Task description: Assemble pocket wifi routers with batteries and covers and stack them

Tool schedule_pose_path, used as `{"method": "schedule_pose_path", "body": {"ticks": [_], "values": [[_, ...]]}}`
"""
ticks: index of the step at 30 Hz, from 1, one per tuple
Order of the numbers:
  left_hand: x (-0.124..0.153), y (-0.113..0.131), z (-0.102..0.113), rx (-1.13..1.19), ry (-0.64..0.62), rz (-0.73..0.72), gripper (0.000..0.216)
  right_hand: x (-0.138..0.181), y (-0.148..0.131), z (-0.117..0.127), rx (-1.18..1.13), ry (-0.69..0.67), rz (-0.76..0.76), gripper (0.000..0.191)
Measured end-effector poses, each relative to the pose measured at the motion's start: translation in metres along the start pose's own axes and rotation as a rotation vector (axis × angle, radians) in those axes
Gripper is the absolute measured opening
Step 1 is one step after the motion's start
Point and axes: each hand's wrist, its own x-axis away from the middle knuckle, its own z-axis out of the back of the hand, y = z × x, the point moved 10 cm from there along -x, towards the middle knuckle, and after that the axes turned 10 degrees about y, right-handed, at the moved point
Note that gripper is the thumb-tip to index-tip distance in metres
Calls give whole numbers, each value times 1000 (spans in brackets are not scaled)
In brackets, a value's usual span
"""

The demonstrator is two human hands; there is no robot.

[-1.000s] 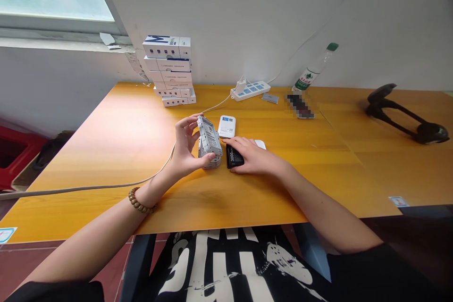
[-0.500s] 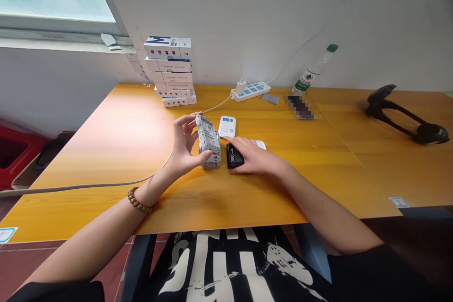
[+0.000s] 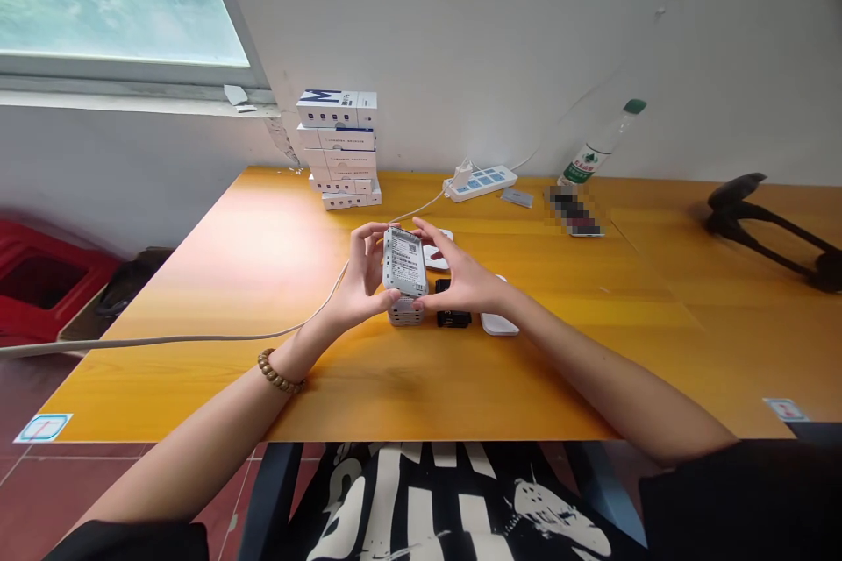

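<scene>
My left hand (image 3: 359, 287) grips a light-grey electronic device (image 3: 405, 261) by its left edge, thumb at the lower corner. The device is tilted towards me, its shallow recess and printed label with a square code in sight. Across from it, my right hand (image 3: 466, 277) has its thumb at the lower right corner and its fingers by the upper right edge. Directly below is a stack of similar grey devices (image 3: 406, 316). Black batteries (image 3: 453, 317) lie partly under my right hand. One white cover (image 3: 500, 323) rests beside my right wrist; another white piece (image 3: 442, 254) shows behind the fingers.
Several white boxes (image 3: 338, 162) are stacked by the wall. A power strip (image 3: 483, 182) feeds a cable (image 3: 197, 339) crossing the table on the left. Further right are a grey card (image 3: 517, 197), a leaning bottle (image 3: 585, 162), a blurred-out phone-like item (image 3: 575, 212) and a black stand (image 3: 743, 215).
My right hand has left the black battery and moved left onto the grey device. My left hand keeps hold of the device, which now faces me more. The camera view has shifted slightly.
</scene>
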Motion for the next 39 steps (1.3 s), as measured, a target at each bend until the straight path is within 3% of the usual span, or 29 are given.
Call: {"method": "schedule_pose_path", "body": {"ticks": [9, 14, 20, 25, 27, 30, 32, 36, 39], "values": [[2, -56, 42, -111, 173, 98, 47, 4, 6, -10, 213, -125, -29, 126], [9, -67, 34, -147, 186, 205, 41, 6, 16, -12, 285, -141, -59, 122], [20, -59, 13, -192, 108, 399, 43, 6, 18, -12, 285, -127, -44, 121], [21, -56, 11, -259, 102, 424, 49, 7, 18, -9, 277, -135, -37, 126], [20, -58, 14, -279, 123, 422, 51, 1, 21, 5, 250, -86, -34, 113], [18, -59, 20, -301, 179, 400, 53, -19, 37, 39, 296, 60, -55, 86], [17, -59, 26, -321, 229, 377, 53, -34, 57, 54, 409, 72, -110, 82], [17, -57, 33, -357, 298, 337, 50, -51, 103, 39, 533, -198, -243, 102], [15, -51, 35, -390, 312, 272, 45, -56, 114, 33, 561, -232, -251, 109]]}}
